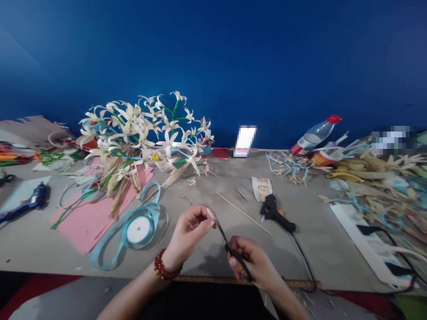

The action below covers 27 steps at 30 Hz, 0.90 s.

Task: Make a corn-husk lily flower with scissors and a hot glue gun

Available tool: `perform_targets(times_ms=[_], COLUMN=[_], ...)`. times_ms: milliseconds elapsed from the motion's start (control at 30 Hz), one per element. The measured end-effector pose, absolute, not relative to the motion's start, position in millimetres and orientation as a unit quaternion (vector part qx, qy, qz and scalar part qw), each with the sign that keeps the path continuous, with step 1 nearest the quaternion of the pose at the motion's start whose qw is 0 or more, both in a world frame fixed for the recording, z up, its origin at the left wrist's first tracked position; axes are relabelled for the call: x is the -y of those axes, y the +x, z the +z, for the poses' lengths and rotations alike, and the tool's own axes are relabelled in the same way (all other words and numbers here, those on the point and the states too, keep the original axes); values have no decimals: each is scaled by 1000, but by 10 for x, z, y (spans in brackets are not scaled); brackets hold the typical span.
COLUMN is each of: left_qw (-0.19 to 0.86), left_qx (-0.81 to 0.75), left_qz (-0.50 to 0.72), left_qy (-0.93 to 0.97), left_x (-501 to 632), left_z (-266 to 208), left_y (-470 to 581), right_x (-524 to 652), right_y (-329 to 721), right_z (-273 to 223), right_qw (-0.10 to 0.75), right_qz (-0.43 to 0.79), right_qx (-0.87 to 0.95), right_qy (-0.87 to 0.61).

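My left hand [191,233], with a red bead bracelet at the wrist, pinches a small pale petal-like piece [211,214] between thumb and fingers. My right hand [248,258] is wrapped round the black handles of a pair of scissors [237,258]. The scissor blades point up and left and reach the pale piece at my left fingertips; whether they are cutting into it I cannot tell. Left of my hands lies a roll of light blue ribbon [139,229] with loose loops. A thin wooden stick [245,213] rests on the table just beyond my right hand.
A black glue gun [276,214] with a cord lies at right, near a white power strip [367,244]. White artificial flowers [170,140] stand over pink paper [83,222]. A blue glue gun [33,198] is far left. A bottle [315,135] leans near dried husks [360,171].
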<state>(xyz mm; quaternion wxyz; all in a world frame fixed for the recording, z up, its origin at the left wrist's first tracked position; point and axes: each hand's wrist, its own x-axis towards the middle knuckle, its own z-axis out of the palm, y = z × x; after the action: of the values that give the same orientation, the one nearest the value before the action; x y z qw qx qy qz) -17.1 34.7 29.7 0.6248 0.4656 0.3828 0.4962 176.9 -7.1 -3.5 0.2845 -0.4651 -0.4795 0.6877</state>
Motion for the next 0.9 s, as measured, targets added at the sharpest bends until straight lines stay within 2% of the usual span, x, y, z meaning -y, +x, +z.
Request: perform_targets(times_ms=[500,900], left_qw=[591,556], left_qx=[-388,-408], left_qz=[372,342], left_qy=[601,639], left_x=[-450,-484], left_z=[397,484], left_y=[-335,-362], right_x=[14,-2], right_y=[1821,1804], right_z=[53,89], right_qw=[257,255], right_qz=[708,697], right_qx=[483,488], right_qy=[-447,-459])
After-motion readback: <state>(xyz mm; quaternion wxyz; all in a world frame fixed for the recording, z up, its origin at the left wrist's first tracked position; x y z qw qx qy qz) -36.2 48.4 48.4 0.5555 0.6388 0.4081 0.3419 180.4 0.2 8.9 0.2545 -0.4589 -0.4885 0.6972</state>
